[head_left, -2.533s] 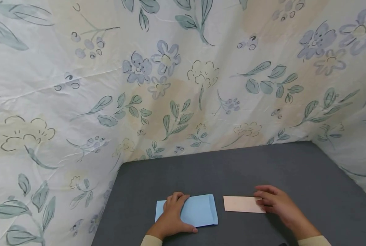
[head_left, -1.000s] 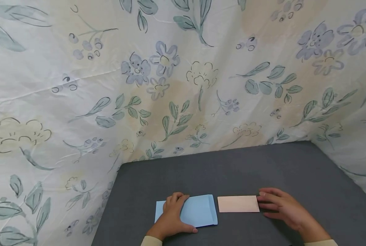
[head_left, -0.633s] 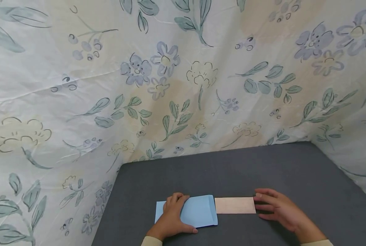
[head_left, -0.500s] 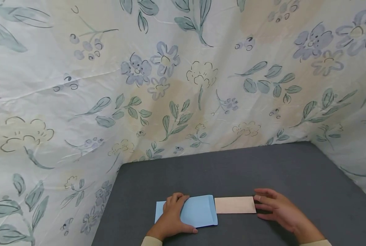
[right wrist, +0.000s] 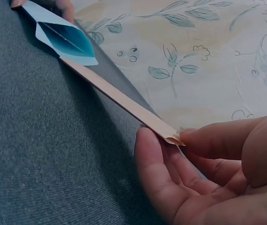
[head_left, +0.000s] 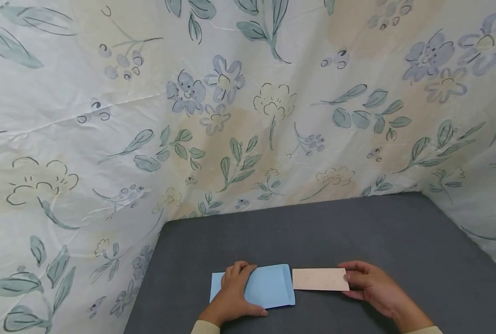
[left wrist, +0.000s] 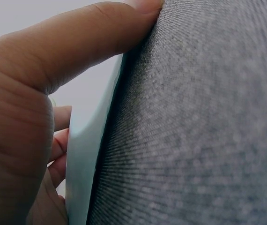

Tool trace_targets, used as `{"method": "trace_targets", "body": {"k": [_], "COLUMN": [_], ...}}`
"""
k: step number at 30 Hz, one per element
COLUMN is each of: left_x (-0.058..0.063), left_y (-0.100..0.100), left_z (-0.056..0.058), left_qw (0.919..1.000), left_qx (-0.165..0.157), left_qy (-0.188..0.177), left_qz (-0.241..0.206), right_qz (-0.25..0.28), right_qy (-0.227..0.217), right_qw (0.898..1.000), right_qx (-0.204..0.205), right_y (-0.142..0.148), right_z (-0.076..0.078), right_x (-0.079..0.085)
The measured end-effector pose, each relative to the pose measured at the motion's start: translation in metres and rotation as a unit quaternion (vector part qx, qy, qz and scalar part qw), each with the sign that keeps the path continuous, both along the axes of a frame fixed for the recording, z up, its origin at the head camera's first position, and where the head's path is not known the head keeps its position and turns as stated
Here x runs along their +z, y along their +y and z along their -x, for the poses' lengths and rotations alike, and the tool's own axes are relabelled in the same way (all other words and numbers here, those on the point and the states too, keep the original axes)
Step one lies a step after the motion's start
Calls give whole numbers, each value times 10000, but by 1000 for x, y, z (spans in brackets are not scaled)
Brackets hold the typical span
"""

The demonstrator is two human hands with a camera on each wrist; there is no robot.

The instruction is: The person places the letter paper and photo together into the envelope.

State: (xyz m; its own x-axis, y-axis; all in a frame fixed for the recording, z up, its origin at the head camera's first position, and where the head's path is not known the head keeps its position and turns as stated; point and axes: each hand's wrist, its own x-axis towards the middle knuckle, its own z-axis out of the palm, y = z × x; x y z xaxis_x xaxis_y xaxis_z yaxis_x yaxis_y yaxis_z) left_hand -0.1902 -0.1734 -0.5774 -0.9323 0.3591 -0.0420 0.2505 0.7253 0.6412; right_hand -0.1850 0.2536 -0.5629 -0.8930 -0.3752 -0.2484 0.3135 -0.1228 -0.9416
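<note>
A light blue envelope [head_left: 269, 287] lies on the dark table, its right end gaping in the right wrist view, where the envelope's mouth [right wrist: 65, 37] shows a hollow inside. Across its left part my left hand [head_left: 234, 292] grips it, thumb at the near edge and fingers toward the far edge. In the left wrist view the left thumb [left wrist: 77, 37] lies along the envelope's edge [left wrist: 84, 164]. My right hand [head_left: 375, 287] pinches the right end of a folded peach paper [head_left: 319, 279] between thumb and fingers. The paper's left end is right by the envelope's mouth.
The dark grey cloth-covered table [head_left: 298, 236] reaches back to a floral fabric hanging [head_left: 248, 116]. The same fabric borders the left and right sides. Table surface shows behind and right of the hands.
The peach paper slid left to the envelope's mouth, then shifted slightly right. My right hand went from straight fingers at the paper's end to pinching it. The left hand stayed put.
</note>
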Motion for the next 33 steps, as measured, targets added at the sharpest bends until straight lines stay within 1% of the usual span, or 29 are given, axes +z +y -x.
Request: {"method": "trace_targets", "body": {"k": [5, 13, 20, 27, 33], "left_x": [1, 0, 1, -1, -1], "left_y": [0, -2, -2, 0, 1], "left_z": [0, 2, 3, 3, 3], "left_qw": [10000, 10000, 10000, 9999, 9999], "left_qx": [4, -21, 17, 30, 47], "left_qy": [-26, 34, -29, -45, -40], "left_qz": [24, 24, 67, 106, 112], "right_qz": [-177, -184, -87, 0, 18], "right_qy": [-121, -6, -147, -60, -93], "right_qw": [9997, 9997, 9995, 9997, 9997], "right_qx": [-106, -163, -253, -220, -231], "right_y": [-2, -1, -4, -9, -12], "right_z": [0, 0, -2, -2, -1], "right_x": [1, 2, 2, 1, -2]}}
